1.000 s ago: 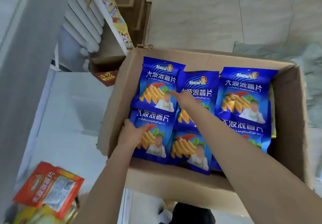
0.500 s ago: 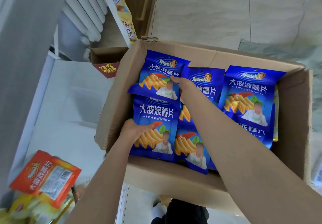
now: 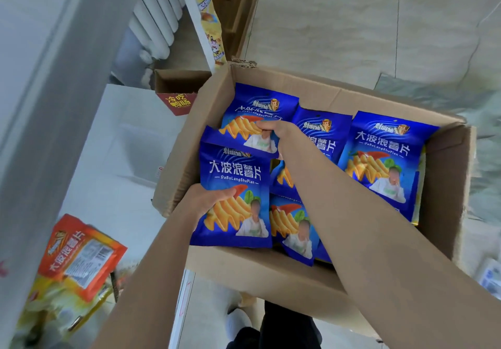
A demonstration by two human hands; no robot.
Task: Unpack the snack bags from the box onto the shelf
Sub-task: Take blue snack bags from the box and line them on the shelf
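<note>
Head view: I look down into an open cardboard box packed with blue snack bags, its left wall beside a white shelf.
Left hand: my left hand grips the near-left blue bag by its left edge, thumb across the front, fingers curled behind it.
Right hand: my right hand reaches across the box, its fingers curled on the far-left blue bag and pinching its front. That bag's lower edge overlaps the top of the near-left one.
Other bags: a right-side blue bag lies face up by the right wall. A middle blue bag shows partly under my right forearm. More lie lower down, toward the near wall.
Shelf: an orange snack bag lies on yellow packets at the near left, well apart from the box.
Background: a small red-printed carton stands just beyond the box's far-left corner, with a white radiator farther back.
</note>
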